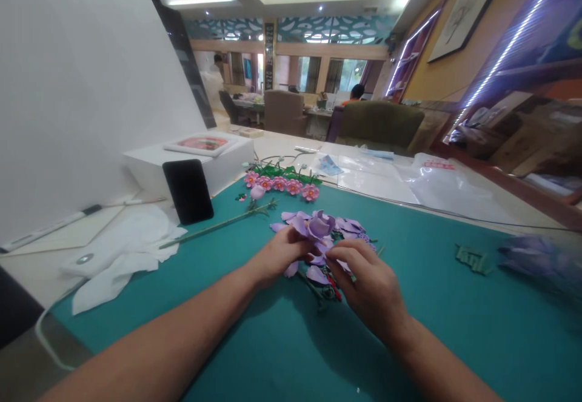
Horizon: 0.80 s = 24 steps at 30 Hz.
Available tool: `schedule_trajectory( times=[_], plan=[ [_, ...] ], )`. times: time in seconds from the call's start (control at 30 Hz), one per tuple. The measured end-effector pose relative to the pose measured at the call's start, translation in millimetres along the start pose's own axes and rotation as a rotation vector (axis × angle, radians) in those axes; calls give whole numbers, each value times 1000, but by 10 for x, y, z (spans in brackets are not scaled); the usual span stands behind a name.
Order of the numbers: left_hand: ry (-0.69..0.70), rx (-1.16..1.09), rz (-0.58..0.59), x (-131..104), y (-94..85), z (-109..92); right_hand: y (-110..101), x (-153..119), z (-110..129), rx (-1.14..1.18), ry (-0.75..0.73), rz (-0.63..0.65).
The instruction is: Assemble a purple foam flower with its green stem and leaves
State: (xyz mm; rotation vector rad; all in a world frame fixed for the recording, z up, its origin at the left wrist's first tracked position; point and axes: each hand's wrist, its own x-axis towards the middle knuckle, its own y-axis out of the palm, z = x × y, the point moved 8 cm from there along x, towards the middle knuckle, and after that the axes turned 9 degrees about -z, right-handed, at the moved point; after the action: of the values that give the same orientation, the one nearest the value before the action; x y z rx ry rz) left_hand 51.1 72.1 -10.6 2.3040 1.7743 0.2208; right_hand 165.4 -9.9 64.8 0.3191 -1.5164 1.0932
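Note:
My left hand (pixel 279 255) is closed around the underside of a light purple toy flower (pixel 320 226) with broad petals. Close on its right, my right hand (pixel 375 284) has thumb and fingers pinched together at the flower's lower edge. A pale purple bit shows at those fingertips, too small to tell whether it is a loose petal or part of the flower. Beneath both hands lies a pile of loose purple petals (pixel 317 275), with green stems and red pieces among them. The hands hide part of this pile.
Behind the pile lie a row of pink flowers (pixel 279 184) and a green stem (pixel 218 223) on the green mat (pixel 254 353). A phone (pixel 188 191) leans against a white box (pixel 231 162). White tissue (pixel 122 268) is at left; green pieces (pixel 473 259) and a purple bag (pixel 536 259) at right.

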Motion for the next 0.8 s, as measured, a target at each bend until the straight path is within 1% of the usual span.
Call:
schedule_trajectory(
  times=[0.17, 0.3, 0.4, 0.5, 0.57, 0.63, 0.7, 0.8],
  plan=[
    [10, -20, 14, -4, 26, 6, 17, 1, 16, 14, 36, -13],
    [-10, -95, -11, 5, 10, 12, -26, 36, 8, 19, 40, 8],
    [-45, -122, -52, 3, -14, -4, -122, 71, -147, -17, 106, 2],
    [-60, -148, -79, -2, -37, -37, -166, 42, -452, -122, 256, 38],
    [-55, -166, -95, -2, -59, -60, -121, -29, -645, -213, 334, 122],
    [-54, -175, -105, -2, -77, -74, -30, -120, -767, -274, 360, 219],
    [-59, -183, -108, -2, -86, -83, 75, -204, -805, -286, 350, 287],
    [-61, -195, -108, -4, -90, -102, 240, -287, -718, -224, 288, 333]
  ],
)
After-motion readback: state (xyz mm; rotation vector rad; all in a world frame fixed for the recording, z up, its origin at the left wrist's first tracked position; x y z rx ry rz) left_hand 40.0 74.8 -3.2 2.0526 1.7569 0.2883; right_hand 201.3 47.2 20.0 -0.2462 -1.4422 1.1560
